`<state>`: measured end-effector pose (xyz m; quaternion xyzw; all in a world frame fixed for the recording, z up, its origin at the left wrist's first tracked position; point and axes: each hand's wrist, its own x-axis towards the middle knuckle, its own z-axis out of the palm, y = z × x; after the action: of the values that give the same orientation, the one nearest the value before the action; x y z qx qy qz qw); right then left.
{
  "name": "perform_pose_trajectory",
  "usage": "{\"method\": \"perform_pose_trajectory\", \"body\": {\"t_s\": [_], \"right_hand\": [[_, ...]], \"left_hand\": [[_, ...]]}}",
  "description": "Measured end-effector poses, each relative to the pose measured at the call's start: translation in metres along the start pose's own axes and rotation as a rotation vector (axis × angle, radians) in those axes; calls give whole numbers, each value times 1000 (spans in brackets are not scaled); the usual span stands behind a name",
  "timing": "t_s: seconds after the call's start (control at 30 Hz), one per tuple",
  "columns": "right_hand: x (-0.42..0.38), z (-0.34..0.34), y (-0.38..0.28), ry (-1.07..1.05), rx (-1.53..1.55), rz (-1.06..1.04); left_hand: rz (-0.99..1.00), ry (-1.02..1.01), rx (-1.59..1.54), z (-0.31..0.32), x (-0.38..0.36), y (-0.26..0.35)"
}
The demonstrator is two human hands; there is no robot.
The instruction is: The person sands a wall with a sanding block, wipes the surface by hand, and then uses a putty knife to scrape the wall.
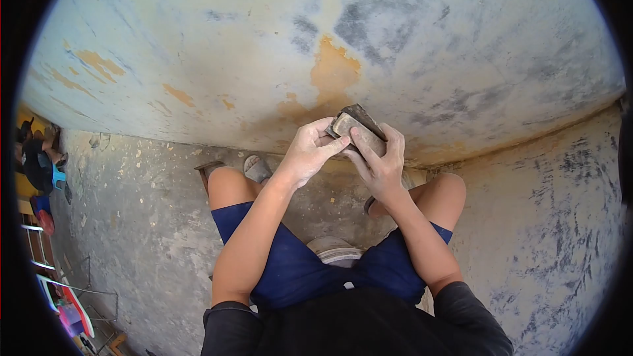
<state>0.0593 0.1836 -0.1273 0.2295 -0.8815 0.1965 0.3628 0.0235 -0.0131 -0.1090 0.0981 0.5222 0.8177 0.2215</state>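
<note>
Both hands hold a worn sanding block (361, 132) in front of the wall, with a dark, rough-edged sheet that looks like sandpaper (359, 113) along its far side. My left hand (308, 155) grips the block's left end between thumb and fingers. On the right end, my right hand (381, 166) has its fingers curled round the block, with one digit laid across its pale face. Dust whitens the fingers of both hands. The underside of the block is hidden. Just beyond stands the patchy wall (231, 92), pale with grey smears and an ochre bare patch (335, 69).
A second scuffed wall (541, 224) meets the first at right. Between my knees is a round, pale bucket-like object (336, 250). A sandal (256, 168) shows on the concrete floor (145, 224). Far left are a person (38, 161), a blue stool (58, 177) and metal racks (39, 247).
</note>
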Motion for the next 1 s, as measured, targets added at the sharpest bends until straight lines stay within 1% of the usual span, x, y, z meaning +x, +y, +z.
{"method": "perform_pose_trajectory", "body": {"t_s": [0.07, 0.13, 0.17, 0.23, 0.27, 0.3, 0.37, 0.5, 0.53, 0.6, 0.67, 0.77, 0.83, 0.87, 0.93, 1.0], "right_hand": [[5, -1, 4, 22, -39, -50], [18, -6, 8, 67, -82, -178], [24, -10, 12, 64, -86, -185], [34, -18, 22, -20, -139, -328], [40, -20, 27, -35, -168, -384], [48, -25, 29, -38, -169, -391], [64, -37, 30, -71, -274, -527], [85, -40, 42, -58, -296, -634], [86, -40, 45, -92, -274, -636], [90, -40, 46, -97, -263, -633], [91, -40, 43, -103, -253, -627], [90, -39, 39, -65, -313, -627], [91, -37, 39, 0, -409, -646], [94, -36, 39, -1, -416, -646], [102, -34, 41, 67, -431, -673], [111, -34, 41, 68, -444, -684]], "left_hand": [[36, 13, -24, 5, -1, 1], [72, 25, -48, 9, -1, 3], [99, 40, -62, 10, -2, 4], [132, 55, -83, 14, -1, 4], [192, 90, -131, 16, 2, 4], [251, 126, -179, 17, 4, 4], [264, 129, -209, 19, 5, 9], [330, 162, -239, 21, 11, 12], [333, 162, -245, 22, 12, 12], [399, 240, -245, 27, 15, 13], [432, 261, -258, 31, 17, 11], [482, 295, -245, 34, 20, 13], [501, 303, -225, 37, 23, 15], [520, 319, -262, 38, 25, 16], [539, 330, -306, 39, 27, 20], [554, 353, -326, 39, 30, 22]]}}
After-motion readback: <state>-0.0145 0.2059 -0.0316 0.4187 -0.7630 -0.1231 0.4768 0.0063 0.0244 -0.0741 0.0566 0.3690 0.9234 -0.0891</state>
